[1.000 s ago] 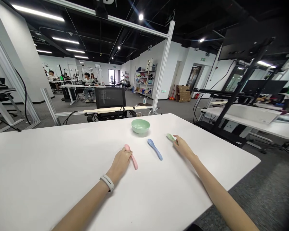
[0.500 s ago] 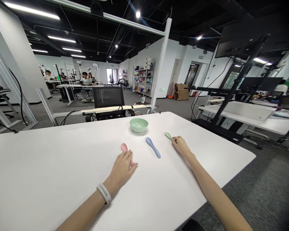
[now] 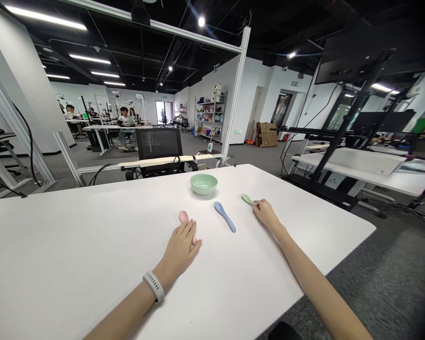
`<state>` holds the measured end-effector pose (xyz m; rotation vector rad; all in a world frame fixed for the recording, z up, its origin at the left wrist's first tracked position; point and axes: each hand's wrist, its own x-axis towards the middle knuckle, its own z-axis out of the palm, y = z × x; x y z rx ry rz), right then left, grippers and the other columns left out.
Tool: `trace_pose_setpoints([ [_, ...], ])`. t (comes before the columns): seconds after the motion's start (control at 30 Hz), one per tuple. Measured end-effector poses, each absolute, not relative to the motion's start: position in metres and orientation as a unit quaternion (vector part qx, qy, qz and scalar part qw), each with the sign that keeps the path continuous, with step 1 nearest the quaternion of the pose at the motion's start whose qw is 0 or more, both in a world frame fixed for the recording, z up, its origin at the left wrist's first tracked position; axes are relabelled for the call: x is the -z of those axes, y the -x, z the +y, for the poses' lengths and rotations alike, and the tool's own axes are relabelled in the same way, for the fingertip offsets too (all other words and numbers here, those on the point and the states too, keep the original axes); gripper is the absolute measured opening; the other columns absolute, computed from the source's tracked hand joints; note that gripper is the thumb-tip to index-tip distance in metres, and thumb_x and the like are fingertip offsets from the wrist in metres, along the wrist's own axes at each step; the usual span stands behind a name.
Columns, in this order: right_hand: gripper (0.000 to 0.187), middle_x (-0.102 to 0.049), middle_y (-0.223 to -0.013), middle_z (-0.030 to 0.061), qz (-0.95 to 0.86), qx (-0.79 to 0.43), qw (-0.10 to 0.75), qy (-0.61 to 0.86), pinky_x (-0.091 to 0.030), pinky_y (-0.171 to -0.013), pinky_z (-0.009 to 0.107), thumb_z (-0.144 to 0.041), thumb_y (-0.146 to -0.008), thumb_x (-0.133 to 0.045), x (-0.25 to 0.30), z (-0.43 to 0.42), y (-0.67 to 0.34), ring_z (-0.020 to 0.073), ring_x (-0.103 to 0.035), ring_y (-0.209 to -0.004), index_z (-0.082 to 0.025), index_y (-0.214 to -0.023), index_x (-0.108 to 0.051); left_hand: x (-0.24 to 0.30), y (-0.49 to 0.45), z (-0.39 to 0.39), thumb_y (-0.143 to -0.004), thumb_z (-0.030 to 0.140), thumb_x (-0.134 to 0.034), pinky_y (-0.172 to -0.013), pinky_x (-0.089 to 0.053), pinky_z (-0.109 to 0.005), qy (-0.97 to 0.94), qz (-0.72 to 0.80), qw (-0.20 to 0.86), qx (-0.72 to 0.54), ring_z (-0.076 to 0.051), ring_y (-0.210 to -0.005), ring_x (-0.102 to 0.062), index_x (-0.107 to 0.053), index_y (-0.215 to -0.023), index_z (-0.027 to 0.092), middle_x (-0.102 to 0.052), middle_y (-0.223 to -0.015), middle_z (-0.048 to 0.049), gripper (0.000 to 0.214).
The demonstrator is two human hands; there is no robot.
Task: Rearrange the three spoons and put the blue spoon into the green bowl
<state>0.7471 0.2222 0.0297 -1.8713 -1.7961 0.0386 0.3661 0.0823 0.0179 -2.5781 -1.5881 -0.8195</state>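
My left hand (image 3: 179, 248), with a pale band on its wrist, is closed over the handle of a pink spoon (image 3: 183, 216). The spoon's bowl end pokes out beyond my fingers, and a bit of handle shows near my thumb. Farther right, the fingers of my right hand (image 3: 267, 213) pinch the handle of a green spoon (image 3: 247, 199), hiding most of that handle. Between both hands a blue spoon (image 3: 225, 217) lies on the white table (image 3: 92, 245), untouched. A light green bowl (image 3: 204, 184) stands upright behind the spoons.
Beyond the table's far edge are a metal frame (image 3: 235, 94) and a black mesh chair (image 3: 160, 143). A black stand (image 3: 340, 137) and another white desk (image 3: 411, 182) stand to the right. Seated people (image 3: 124, 118) are at desks in the background.
The pink spoon has shifted very slightly right under my left hand. The green spoon's tip has moved slightly left. The blue spoon and bowl stay in place.
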Motion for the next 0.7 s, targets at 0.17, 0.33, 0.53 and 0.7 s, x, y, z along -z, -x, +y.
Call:
trace_pose_setpoints([
  [0.17, 0.038, -0.071, -0.111, 0.0194, -0.658, -0.016, 0.281, 0.698, -0.05, -0.093, 0.033, -0.019, -0.095, -0.049, -0.029, 0.222, -0.747, 0.0244, -0.069, -0.092, -0.006, -0.118, -0.077, -0.019, -0.367, 0.083, -0.102, 0.047, -0.042, -0.118, -0.046, -0.053, 0.822, -0.509, -0.004, 0.256, -0.032, -0.148, -0.051, -0.047, -0.152, 0.016, -0.055, -0.159, -0.0164, 0.059],
  [0.33, 0.038, -0.07, -0.11, 0.0184, -0.662, -0.021, 0.28, 0.695, -0.05, -0.094, 0.032, -0.018, -0.096, -0.049, -0.027, 0.222, -0.749, 0.024, -0.068, -0.095, -0.005, -0.119, -0.077, -0.019, -0.369, 0.083, -0.102, 0.047, -0.042, -0.12, -0.043, -0.052, 0.822, -0.511, -0.01, 0.251, -0.032, -0.15, -0.049, -0.047, -0.152, 0.014, -0.054, -0.16, -0.017, 0.061],
  [0.53, 0.034, -0.07, -0.102, 0.0156, -0.672, -0.017, 0.283, 0.684, -0.05, -0.089, 0.03, -0.017, -0.095, -0.05, -0.023, 0.225, -0.752, 0.0224, -0.067, -0.088, -0.007, -0.109, -0.08, -0.018, -0.369, 0.084, -0.101, 0.045, -0.043, -0.121, -0.043, -0.053, 0.822, -0.512, -0.013, 0.248, -0.032, -0.151, -0.048, -0.046, -0.152, 0.011, -0.053, -0.161, -0.0179, 0.061],
  [0.7, 0.03, -0.072, -0.099, 0.014, -0.671, -0.014, 0.301, 0.678, -0.05, -0.09, 0.03, -0.016, -0.091, -0.055, -0.019, 0.23, -0.756, 0.0231, -0.068, -0.087, -0.01, -0.105, -0.081, -0.016, -0.369, 0.085, -0.101, 0.045, -0.043, -0.121, -0.044, -0.052, 0.823, -0.509, -0.009, 0.254, -0.031, -0.15, -0.049, -0.047, -0.151, 0.013, -0.054, -0.16, -0.0162, 0.059],
])
